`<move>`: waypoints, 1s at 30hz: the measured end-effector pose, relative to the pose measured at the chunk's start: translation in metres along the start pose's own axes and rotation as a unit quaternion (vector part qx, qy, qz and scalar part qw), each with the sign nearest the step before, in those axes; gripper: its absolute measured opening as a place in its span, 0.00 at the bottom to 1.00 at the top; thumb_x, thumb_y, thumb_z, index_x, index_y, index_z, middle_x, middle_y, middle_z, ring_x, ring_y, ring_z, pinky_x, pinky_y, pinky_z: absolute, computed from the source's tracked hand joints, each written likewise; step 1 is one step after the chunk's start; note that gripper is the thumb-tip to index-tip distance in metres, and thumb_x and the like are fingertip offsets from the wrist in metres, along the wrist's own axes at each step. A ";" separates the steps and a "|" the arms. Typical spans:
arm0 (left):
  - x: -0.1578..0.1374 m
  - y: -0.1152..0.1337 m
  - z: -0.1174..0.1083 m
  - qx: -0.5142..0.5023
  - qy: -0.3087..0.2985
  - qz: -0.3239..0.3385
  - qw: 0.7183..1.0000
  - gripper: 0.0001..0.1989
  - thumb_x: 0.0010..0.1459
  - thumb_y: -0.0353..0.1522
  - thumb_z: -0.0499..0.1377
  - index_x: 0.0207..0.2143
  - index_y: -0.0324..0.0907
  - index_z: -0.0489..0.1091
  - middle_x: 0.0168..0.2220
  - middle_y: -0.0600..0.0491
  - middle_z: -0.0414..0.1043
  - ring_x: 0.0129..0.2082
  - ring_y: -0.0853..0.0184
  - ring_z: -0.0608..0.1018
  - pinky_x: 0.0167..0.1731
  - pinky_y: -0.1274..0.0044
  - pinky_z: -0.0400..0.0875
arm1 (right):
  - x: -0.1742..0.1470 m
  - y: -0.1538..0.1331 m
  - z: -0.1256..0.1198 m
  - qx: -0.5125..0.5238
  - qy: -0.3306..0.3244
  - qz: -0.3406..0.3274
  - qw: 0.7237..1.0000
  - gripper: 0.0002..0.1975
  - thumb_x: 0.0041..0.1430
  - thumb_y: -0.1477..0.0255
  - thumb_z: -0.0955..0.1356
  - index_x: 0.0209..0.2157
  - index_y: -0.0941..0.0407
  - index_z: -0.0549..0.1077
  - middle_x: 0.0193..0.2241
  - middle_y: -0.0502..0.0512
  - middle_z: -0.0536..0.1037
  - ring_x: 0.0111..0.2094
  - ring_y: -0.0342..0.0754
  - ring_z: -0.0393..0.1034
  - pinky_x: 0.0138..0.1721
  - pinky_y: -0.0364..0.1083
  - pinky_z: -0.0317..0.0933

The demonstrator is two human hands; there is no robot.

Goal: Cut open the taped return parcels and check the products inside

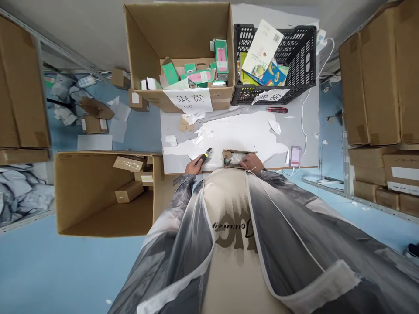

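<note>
My left hand is closed around a black-and-yellow box cutter, which points up and to the right. A small cardboard box lies opened at the table's front edge, close against my shirt. My right hand reaches into its right side, with fingers pinched on clear plastic wrapping. Something with a bit of green shows in the left part of that box, too small to name. My right fingertips are partly hidden by the plastic.
A large carton with green-and-pink boxes and a black crate with books stand at the back of the table. A red-and-black cutter, paper scraps and a charging phone lie nearer. Another carton with small boxes stands left.
</note>
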State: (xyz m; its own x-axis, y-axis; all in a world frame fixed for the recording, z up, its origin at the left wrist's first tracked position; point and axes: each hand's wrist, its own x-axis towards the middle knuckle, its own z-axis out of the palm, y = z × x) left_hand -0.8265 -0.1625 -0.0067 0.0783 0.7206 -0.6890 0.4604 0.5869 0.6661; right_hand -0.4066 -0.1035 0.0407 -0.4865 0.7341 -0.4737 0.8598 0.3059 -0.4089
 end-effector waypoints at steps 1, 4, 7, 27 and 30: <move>0.006 -0.005 0.001 0.040 0.011 -0.013 0.999 0.53 0.78 0.65 0.59 0.90 0.41 0.63 0.32 0.49 0.84 0.28 0.59 0.81 0.38 0.72 0.76 | -0.004 0.003 0.004 0.006 0.005 0.017 1.000 0.23 0.88 0.63 0.69 0.41 0.56 0.92 0.52 0.70 0.90 0.61 0.65 0.74 0.68 0.59 0.67; 0.026 -0.015 0.013 0.143 0.014 -0.036 0.989 0.54 0.77 0.58 0.65 0.92 0.41 0.56 0.40 0.44 0.89 0.39 0.50 0.88 0.44 0.71 0.77 | -0.014 0.009 0.016 0.013 0.039 0.087 0.995 0.18 0.84 0.63 0.73 0.40 0.55 0.92 0.59 0.70 0.88 0.65 0.68 0.73 0.72 0.61 0.67; 0.044 -0.020 0.028 0.150 -0.004 -0.020 0.988 0.57 0.77 0.50 0.68 0.94 0.39 0.45 0.54 0.38 0.90 0.49 0.49 0.89 0.52 0.69 0.78 | -0.019 0.007 0.027 0.018 0.109 0.210 0.972 0.14 0.77 0.59 0.77 0.52 0.53 0.93 0.65 0.72 0.82 0.67 0.72 0.71 0.74 0.65 0.69; 0.063 0.083 0.102 0.195 -0.042 0.054 0.978 0.56 0.75 0.51 0.71 0.92 0.34 0.53 0.76 0.27 0.74 0.69 0.43 0.84 0.70 0.62 0.78 | -0.001 -0.029 0.038 0.050 -0.040 0.359 0.931 0.47 0.77 0.65 0.72 0.90 0.60 0.55 0.74 0.81 0.74 0.64 0.69 0.83 0.65 0.58 0.76; 0.060 0.094 0.115 0.211 -0.038 0.023 0.977 0.72 0.65 0.49 0.78 0.94 0.33 0.40 0.78 0.21 0.69 0.70 0.37 0.83 0.67 0.58 0.80 | -0.003 -0.033 0.040 0.059 -0.014 0.351 0.934 0.47 0.78 0.63 0.71 0.90 0.61 0.57 0.75 0.81 0.74 0.64 0.70 0.83 0.66 0.58 0.76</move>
State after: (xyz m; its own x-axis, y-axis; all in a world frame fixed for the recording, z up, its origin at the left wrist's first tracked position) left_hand -0.6764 -0.1066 -0.0185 0.1653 0.7045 -0.6902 0.7765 0.3385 0.5315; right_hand -0.4395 -0.1397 0.0246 0.1863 0.7114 -0.6777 0.9460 -0.3161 -0.0717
